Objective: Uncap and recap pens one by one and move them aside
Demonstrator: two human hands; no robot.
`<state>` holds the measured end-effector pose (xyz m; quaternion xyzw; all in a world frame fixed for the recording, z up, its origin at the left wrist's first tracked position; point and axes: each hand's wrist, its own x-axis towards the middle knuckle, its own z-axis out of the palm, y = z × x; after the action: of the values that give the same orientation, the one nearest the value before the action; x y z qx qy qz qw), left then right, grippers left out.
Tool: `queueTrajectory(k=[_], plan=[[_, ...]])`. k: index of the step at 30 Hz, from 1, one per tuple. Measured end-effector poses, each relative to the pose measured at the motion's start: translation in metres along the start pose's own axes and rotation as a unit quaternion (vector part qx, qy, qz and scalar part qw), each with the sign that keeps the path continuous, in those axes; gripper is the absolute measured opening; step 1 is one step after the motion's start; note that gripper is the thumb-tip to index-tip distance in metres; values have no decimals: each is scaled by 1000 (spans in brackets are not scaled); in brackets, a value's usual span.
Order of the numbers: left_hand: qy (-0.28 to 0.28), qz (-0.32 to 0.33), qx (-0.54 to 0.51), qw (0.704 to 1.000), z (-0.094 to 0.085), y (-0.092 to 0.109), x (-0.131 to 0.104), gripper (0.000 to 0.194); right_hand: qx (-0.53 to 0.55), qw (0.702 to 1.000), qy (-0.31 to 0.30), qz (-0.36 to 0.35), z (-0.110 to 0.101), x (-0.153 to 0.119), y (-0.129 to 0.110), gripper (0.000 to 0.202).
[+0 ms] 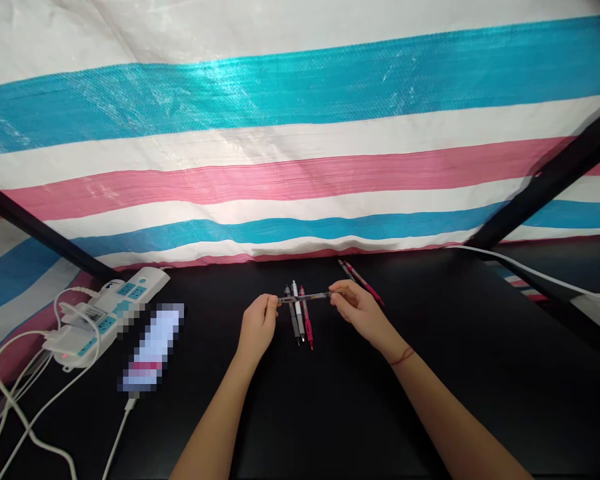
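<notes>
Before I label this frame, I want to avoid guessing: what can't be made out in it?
All in the head view:
- Ends of the held pen: hidden by the fingers of the left hand and right hand.
- Any lettering on the three pens lying near it: too small.
- What the phone shows: blurred into blocks.
- Far end of the phone's white cable: cut off by the bottom edge.

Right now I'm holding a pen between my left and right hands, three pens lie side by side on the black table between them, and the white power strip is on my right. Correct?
Not quite: the white power strip is on your left, as the head view shows. The rest stands: your left hand and right hand hold a pen, with three pens on the black table between them.
</notes>
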<state>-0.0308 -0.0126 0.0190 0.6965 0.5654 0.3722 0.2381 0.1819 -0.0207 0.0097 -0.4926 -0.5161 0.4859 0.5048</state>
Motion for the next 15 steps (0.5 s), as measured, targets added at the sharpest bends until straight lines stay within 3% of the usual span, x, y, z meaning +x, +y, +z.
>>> queueTrajectory(k=[5, 10, 15], plan=[[-2, -16, -8, 1000, 1, -1, 0, 38, 0, 999, 3, 35, 2, 0, 0, 39], [0, -25, -21, 999, 2, -3, 0, 39, -14, 1000, -17, 6, 0, 1, 0, 38], [4, -33, -41, 999, 3, -5, 0, 39, -9, 1000, 16, 21, 2, 0, 0, 41]])
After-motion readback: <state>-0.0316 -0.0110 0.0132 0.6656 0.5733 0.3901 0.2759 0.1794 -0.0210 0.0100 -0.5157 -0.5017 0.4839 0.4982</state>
